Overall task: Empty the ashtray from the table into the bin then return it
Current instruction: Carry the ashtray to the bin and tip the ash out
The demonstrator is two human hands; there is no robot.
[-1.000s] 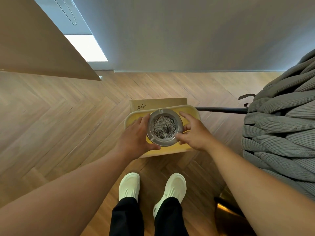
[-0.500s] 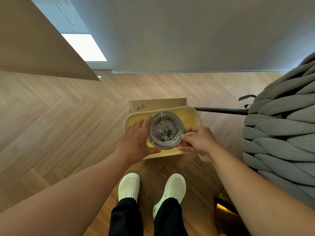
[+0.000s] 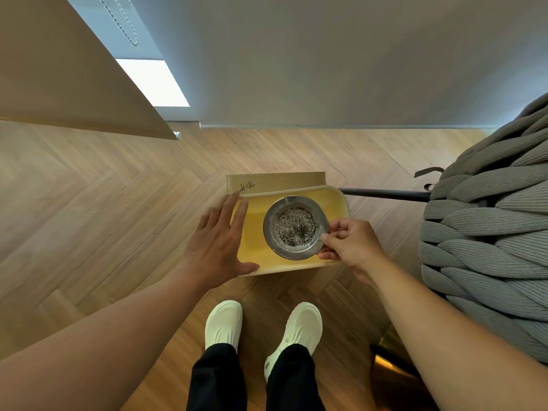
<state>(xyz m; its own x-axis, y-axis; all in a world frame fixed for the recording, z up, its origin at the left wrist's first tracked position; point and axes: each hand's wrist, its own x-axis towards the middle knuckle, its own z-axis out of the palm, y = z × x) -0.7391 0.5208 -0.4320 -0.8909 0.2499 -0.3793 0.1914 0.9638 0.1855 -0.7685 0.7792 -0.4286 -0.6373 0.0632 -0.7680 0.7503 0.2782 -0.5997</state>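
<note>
A round metal ashtray (image 3: 271, 229) full of grey ash hangs level over the open yellow bin (image 3: 252, 232) on the floor in front of me. My right hand (image 3: 351, 247) pinches the ashtray's right rim between thumb and fingers. My left hand (image 3: 221, 241) is off the ashtray, fingers spread, palm resting on the bin's left rim. The ash still lies inside the ashtray.
A cardboard piece (image 3: 275, 182) marked "#46" stands behind the bin. A chunky grey knitted seat (image 3: 492, 232) fills the right side, with a dark bar (image 3: 385, 193) reaching toward the bin. A wooden panel (image 3: 59, 84) is upper left. My white shoes (image 3: 222, 324) stand on herringbone floor.
My left hand let go of the ashtray and moved left onto the bin's rim. My right hand shifted to a pinch on the ashtray's right rim and now holds it alone.
</note>
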